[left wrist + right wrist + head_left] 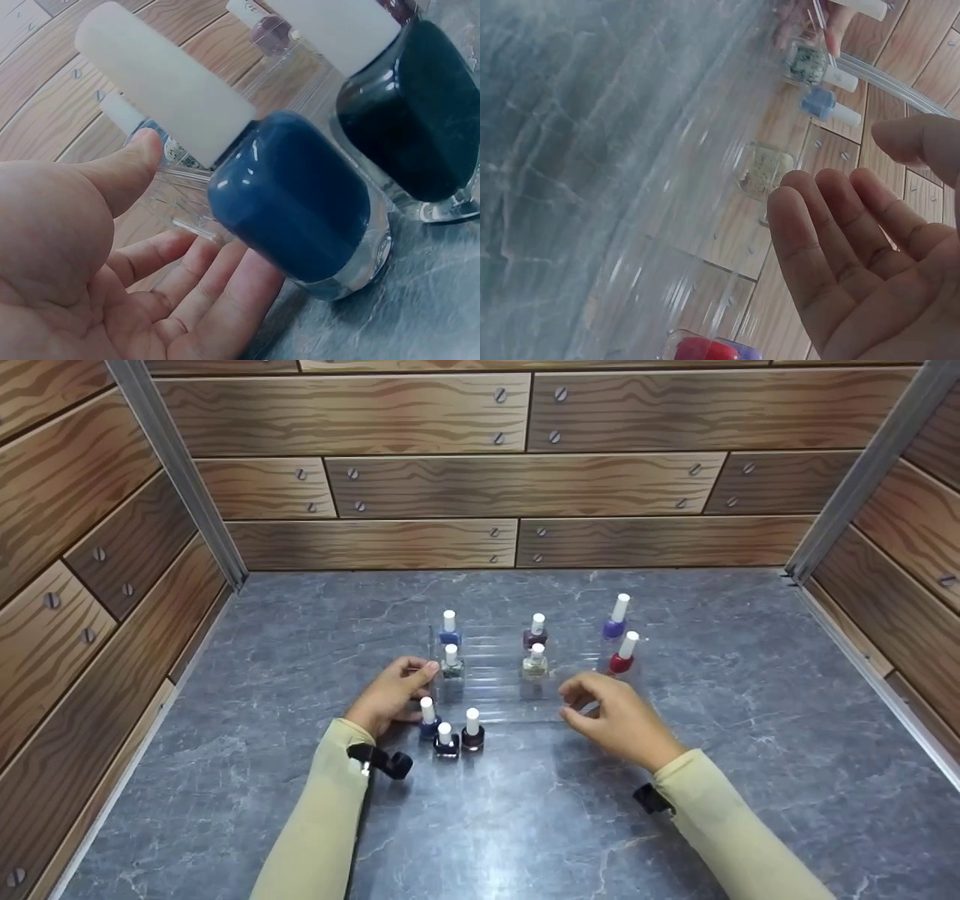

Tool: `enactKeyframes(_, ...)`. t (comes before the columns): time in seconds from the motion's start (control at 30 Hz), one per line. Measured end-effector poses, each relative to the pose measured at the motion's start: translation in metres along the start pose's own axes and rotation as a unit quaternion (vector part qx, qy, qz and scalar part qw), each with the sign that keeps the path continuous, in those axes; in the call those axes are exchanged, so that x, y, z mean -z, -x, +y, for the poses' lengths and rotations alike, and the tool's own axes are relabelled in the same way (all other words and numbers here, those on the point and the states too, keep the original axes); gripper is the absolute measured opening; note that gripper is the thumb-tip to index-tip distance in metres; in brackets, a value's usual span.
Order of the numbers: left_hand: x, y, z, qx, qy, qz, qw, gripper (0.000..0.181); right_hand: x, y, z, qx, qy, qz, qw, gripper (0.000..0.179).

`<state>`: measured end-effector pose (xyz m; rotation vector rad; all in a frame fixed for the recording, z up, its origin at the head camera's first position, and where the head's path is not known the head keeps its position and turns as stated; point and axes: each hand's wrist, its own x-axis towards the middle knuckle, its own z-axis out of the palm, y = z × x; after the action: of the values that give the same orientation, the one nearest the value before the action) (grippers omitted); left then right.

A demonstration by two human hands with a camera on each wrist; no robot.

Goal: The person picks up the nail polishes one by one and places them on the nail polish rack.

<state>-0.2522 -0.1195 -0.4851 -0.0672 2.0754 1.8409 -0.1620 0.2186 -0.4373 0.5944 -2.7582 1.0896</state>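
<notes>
A clear plastic stepped rack (495, 690) stands mid-table, bearing nail polish bottles with white caps. Light blue (450, 636) and glittery green (452, 667) ones stand at its left, dark maroon (536, 636) and pale glitter (535, 666) ones mid-rack, purple (614, 628) and red (621, 661) ones at its right. My left hand (394, 690) is at the rack's left edge, thumb apart from the extended fingers; contact is unclear. Beside it on the table stand a dark blue bottle (292, 202) and two darker ones (446, 745). My right hand (611, 716), loosely bent and holding nothing, hovers by the rack's front right.
The grey marbled tabletop (262, 780) is bounded by wood-patterned panels (420, 484) at the back and both sides. Metal strips (862, 641) run along the side edges. A dark strap camera (382, 761) sits on the left sleeve, another (652, 799) on the right.
</notes>
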Motion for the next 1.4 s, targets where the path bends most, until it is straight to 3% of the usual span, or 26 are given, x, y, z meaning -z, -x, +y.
enactKeyframes(0.5,0.001,0.001,0.002,0.001,0.007,-0.006,1.0000,0.044,-0.004,0.003,0.003,0.012,0.007,-0.037,0.9992,0.017)
enactKeyframes(0.9,0.001,0.001,0.001,-0.003,0.006,-0.006,1.0000,0.043,-0.032,-0.015,-0.035,0.013,0.063,-0.132,0.9892,0.037)
enactKeyframes(1.4,0.000,-0.001,-0.001,-0.005,0.020,-0.005,0.9998,0.043,-0.064,-0.047,-0.052,0.072,0.117,-0.161,0.9773,0.031)
